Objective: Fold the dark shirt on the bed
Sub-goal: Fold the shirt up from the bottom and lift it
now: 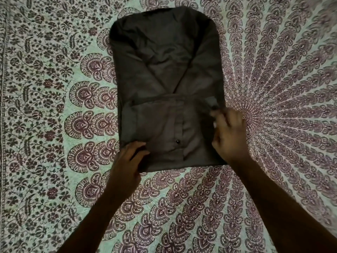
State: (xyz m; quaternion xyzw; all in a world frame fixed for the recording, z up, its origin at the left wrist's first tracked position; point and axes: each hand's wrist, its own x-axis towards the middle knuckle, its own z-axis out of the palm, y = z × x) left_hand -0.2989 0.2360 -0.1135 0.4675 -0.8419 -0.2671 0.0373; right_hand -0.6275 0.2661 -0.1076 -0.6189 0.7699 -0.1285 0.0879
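The dark shirt (pixel 166 84) lies flat on the bed as a tall rectangle, both sides folded inward so they meet in a V at the middle. Its near part is folded up, showing a button placket with one dark button (pixel 177 142). My left hand (pixel 127 161) rests on the shirt's near left corner, fingers curled over the fabric edge. My right hand (pixel 228 136) is at the right edge of the folded part, fingers bent and pinching the cloth; it is blurred by motion.
The bed is covered by a pale green sheet (pixel 54 106) printed with maroon paisley and floral mandala patterns, spreading on all sides of the shirt. A floral border strip runs down the far left.
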